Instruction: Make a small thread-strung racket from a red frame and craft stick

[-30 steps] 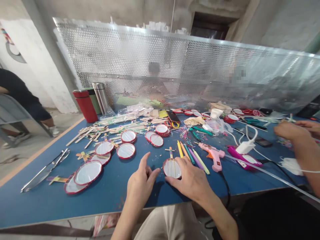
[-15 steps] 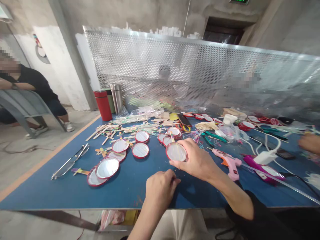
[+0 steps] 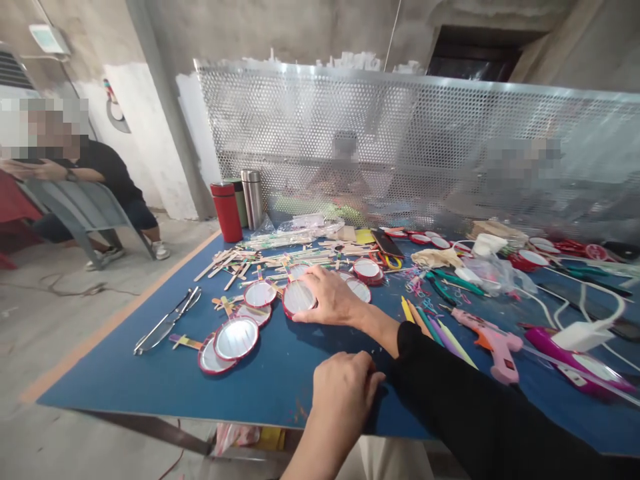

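Note:
My right hand (image 3: 333, 297) has its thumb and fingers around the edge of a red-rimmed round disc (image 3: 299, 299) with a pale, shiny face. A craft stick with coloured stripes shows at its top. This disc is low over the left group of similar discs, and I cannot tell whether it rests on one. Nearest to it are a disc (image 3: 261, 293) on the left and a disc (image 3: 300, 270) behind. Two overlapping discs, the upper one (image 3: 237, 337) bright, lie closer to me. My left hand (image 3: 345, 383) rests curled near the table's front edge, its fingertips partly hidden.
Loose craft sticks (image 3: 227, 261) lie behind the discs. Eyeglasses (image 3: 167, 321) sit at left, bottles (image 3: 227, 212) at the back. To the right are coloured pens (image 3: 443, 333), pliers (image 3: 443, 290), a pink glue gun (image 3: 493, 340) and white cables (image 3: 585, 333). A perforated metal panel (image 3: 400, 147) bounds the table.
My right hand has carried the disc left, from beside the middle discs to the left group. The coloured pens now show. My left hand stays near the front edge; the view has turned slightly left.

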{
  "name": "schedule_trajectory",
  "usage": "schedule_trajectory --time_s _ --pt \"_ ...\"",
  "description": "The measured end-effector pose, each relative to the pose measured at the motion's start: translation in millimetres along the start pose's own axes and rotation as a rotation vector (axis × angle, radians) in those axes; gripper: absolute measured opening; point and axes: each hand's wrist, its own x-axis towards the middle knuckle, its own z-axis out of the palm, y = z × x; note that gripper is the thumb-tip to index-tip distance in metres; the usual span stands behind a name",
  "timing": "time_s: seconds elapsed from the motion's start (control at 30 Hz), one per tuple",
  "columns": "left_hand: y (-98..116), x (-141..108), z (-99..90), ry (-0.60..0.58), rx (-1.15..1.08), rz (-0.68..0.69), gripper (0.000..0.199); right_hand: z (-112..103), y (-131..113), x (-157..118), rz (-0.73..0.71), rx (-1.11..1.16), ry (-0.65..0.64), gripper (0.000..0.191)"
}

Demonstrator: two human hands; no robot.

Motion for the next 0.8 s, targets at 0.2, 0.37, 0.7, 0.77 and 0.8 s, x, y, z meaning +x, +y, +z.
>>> schedule_trajectory --time_s 0.2,0.37,0.7,0.77,0.8 --pt "0.0 0.2 0.0 -0.011 -0.010 -0.001 0.015 2.4 9.6 3.7 -0.163 0.017 -0.056 0.077" --pt "0.9 0.5 -1.9 -0.032 -0.016 -0.012 0.015 2.5 12.1 7.0 -0.192 0.032 -0.088 0.078" --pt "-0.6 0.2 1.4 -0.007 -0.008 0.009 0.015 -9.2 15.4 0.2 -0.128 0.042 -0.112 0.090" --pt "-0.2 0.3 0.6 -0.009 -0.006 0.010 0.015 -15.2 17.5 -3.4 -0.044 0.016 -0.083 0.081" --pt "0.0 0.4 0.2 -0.010 -0.005 0.009 0.015 -19.3 20.0 -5.1 0.014 -0.002 -0.059 0.072"
